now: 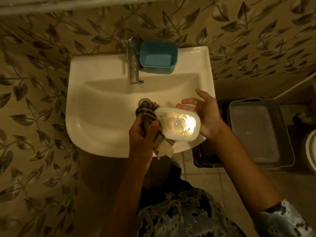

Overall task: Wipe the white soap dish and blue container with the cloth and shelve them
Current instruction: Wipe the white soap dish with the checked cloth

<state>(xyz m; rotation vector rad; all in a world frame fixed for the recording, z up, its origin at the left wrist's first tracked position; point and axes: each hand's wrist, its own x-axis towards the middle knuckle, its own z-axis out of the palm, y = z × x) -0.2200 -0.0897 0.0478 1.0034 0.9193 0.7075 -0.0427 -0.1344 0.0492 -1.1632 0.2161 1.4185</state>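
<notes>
A person seen from above wears a short-sleeved shirt [184,212] in pale grey-blue, mottled with dark, irregular blotches, possibly a tie-dye or floral print in the dim light. The right sleeve [283,219] ends above the elbow with the same pattern. Both forearms are bare. The left hand [142,134] and right hand [206,115] carry no visible rings, watch or bracelets.

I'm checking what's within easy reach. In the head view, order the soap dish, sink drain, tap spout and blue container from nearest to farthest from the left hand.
From the left hand, which grips the cloth:
1. Soap dish, just to its right, against the cloth.
2. Sink drain, just beyond the cloth.
3. Tap spout, farther back, over the basin.
4. Blue container, on the back ledge.
</notes>
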